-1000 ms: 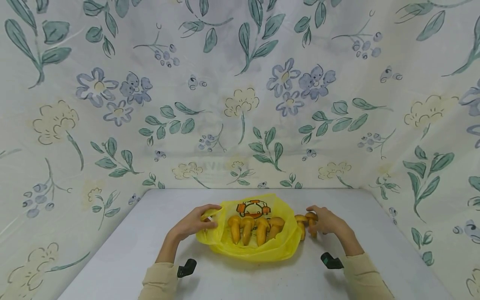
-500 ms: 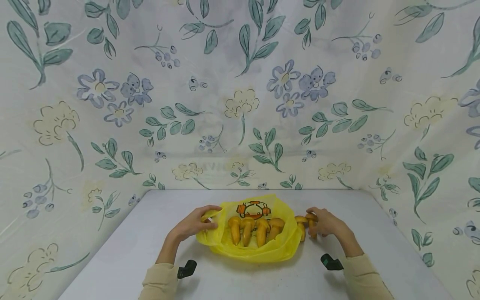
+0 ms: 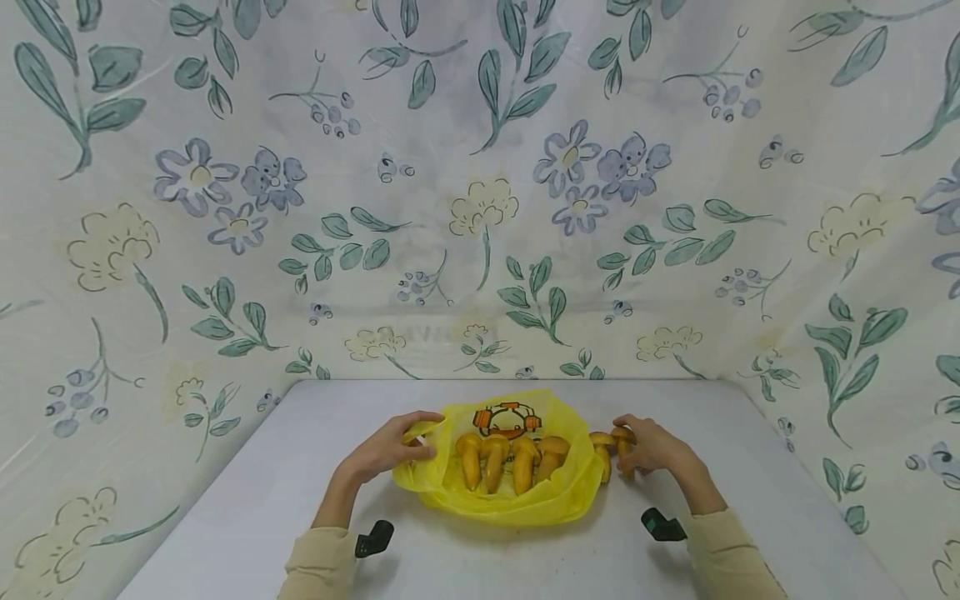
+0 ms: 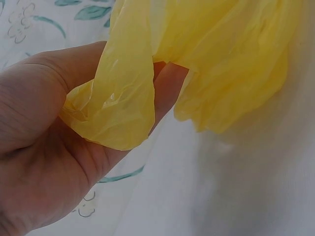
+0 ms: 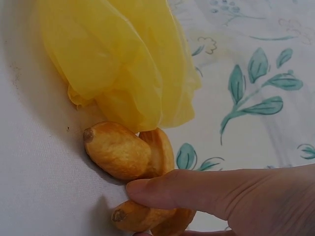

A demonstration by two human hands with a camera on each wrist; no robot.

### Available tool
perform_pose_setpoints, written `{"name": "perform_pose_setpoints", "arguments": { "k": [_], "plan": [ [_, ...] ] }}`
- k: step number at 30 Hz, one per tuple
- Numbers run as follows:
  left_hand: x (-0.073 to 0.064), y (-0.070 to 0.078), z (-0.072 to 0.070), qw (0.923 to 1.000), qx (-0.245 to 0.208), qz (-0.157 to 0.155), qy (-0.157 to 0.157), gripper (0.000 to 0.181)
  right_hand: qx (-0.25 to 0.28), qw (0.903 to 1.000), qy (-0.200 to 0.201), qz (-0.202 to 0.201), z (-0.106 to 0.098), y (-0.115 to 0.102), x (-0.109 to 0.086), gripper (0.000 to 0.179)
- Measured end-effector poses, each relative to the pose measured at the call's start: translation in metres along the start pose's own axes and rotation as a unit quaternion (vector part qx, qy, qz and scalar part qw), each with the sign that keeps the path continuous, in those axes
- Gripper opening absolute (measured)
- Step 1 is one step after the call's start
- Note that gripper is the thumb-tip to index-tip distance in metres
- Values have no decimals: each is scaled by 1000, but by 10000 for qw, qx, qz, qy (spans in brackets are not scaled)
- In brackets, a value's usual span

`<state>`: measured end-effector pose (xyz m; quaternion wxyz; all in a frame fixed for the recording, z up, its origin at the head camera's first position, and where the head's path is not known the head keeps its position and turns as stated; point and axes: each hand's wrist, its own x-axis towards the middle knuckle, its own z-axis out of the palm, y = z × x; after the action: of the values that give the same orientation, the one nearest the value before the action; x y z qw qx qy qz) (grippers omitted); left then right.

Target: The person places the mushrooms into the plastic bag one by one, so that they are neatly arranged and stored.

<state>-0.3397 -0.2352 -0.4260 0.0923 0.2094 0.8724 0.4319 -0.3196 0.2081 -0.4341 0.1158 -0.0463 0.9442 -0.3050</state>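
A yellow plastic bag lies spread on the table, with several brown mushrooms side by side on it. At the bag's left end my left hand holds a looped part, thumb and fingers about the thin plastic. Just past the bag's right edge lies a loose mushroom, its cap close to the plastic. My right hand grips a second mushroom beside it, thumb on the near side; the far fingers are mostly hidden in the right wrist view.
The white table runs back to a hanging floral cloth, which also encloses both sides. A dark wrist camera sits by the left forearm, another camera by the right.
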Motion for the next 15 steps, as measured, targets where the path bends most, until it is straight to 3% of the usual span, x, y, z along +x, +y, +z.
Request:
{"name": "perform_pose_setpoints", "arguments": {
  "k": [15],
  "plan": [
    [1, 0, 0, 10000, 31, -15, -22, 52, 1, 10000, -7, 96, -2, 0, -1, 71]
  ]
}}
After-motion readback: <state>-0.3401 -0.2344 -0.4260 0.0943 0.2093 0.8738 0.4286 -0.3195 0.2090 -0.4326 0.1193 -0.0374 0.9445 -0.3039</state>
